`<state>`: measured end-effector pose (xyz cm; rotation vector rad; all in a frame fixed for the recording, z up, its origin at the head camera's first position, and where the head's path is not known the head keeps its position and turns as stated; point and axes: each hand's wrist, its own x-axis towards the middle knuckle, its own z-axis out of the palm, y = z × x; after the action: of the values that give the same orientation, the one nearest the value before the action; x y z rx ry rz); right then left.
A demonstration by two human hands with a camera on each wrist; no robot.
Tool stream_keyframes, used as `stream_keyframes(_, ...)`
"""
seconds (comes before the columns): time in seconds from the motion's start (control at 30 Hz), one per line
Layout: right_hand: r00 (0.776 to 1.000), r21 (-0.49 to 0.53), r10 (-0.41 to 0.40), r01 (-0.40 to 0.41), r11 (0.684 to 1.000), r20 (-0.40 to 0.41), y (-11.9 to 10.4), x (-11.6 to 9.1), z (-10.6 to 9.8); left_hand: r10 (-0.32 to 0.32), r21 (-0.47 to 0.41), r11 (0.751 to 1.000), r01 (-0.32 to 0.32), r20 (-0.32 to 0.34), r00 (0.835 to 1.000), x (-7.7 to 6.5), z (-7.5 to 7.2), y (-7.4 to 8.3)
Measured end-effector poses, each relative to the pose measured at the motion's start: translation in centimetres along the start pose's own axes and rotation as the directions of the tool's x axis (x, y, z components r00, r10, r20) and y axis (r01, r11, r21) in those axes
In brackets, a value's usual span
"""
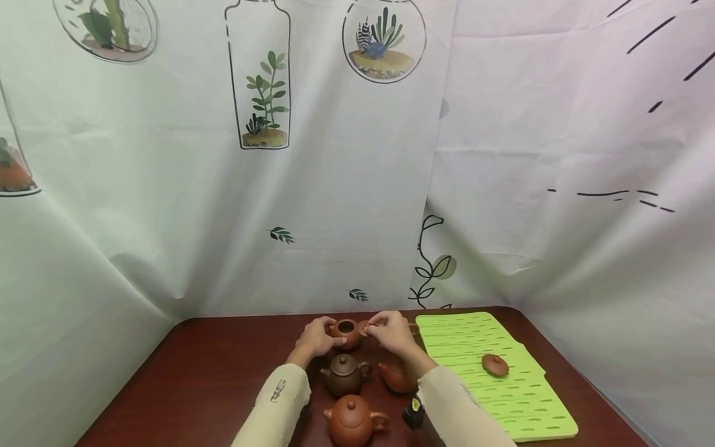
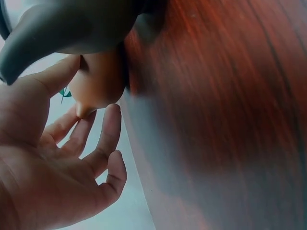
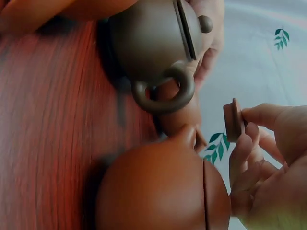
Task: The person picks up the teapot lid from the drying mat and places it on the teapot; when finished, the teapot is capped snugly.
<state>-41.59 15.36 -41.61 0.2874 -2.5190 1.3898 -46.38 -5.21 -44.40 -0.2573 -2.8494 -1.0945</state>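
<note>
At the far side of the table, an orange-brown teapot (image 1: 353, 341) has its round mouth uncovered. My left hand (image 1: 315, 340) holds it by the spout side; the left wrist view shows the thumb against the body and fingertips around the spout. My right hand (image 1: 395, 335) pinches a small teapot lid (image 3: 233, 120) between thumb and fingers, beside the mouth and apart from the pot in the head view. Just nearer stands a dark brown lidded teapot (image 1: 343, 377). An orange teapot (image 1: 350, 425) with its lid on is nearest me.
Another orange teapot (image 1: 398, 378) stands under my right forearm, partly hidden. A small black figure (image 1: 413, 416) with a yellow-green patch is near the right sleeve. At right lies a light green slotted mat (image 1: 530, 406) bearing a reddish-brown lid (image 1: 494, 365). A patterned cloth hangs behind.
</note>
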Motion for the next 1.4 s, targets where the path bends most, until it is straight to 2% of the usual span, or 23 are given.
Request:
stream_keyframes(0.17,0.999,0.034,0.017,-0.018,0.999,0.035,-0.6,0.8,0.8,0.017,0.0,1.0,-0.017,0.0,1.0,0.0,-0.1,-0.2)
stream_keyframes(0.37,0.997,0.012,0.021,-0.022,1.0,0.07,-0.7,1.4,1.7,0.04,0.026,0.999,-0.04,-0.004,0.999,0.1,0.2,-0.4)
stream_keyframes(0.6,0.998,0.005,0.027,-0.027,1.0,0.049,0.0,2.0,2.4,0.046,0.035,0.998,-0.046,0.007,0.999,0.2,0.2,-0.3)
stream_keyframes(0.9,0.997,-0.007,0.062,-0.062,0.998,0.037,-0.1,2.0,3.3,0.044,0.055,0.998,-0.044,0.006,0.999,0.2,-0.1,-0.2)
stream_keyframes(1.13,0.999,-0.097,0.039,-0.037,0.995,0.016,-0.2,2.5,4.0,0.02,0.056,0.998,-0.019,-0.016,1.0,0.0,-0.2,-0.6)
stream_keyframes(1.4,0.998,-0.112,0.061,-0.061,0.992,-0.001,-0.1,3.0,4.0,0.035,0.047,0.998,-0.035,0.004,0.999,0.2,0.3,-0.5)
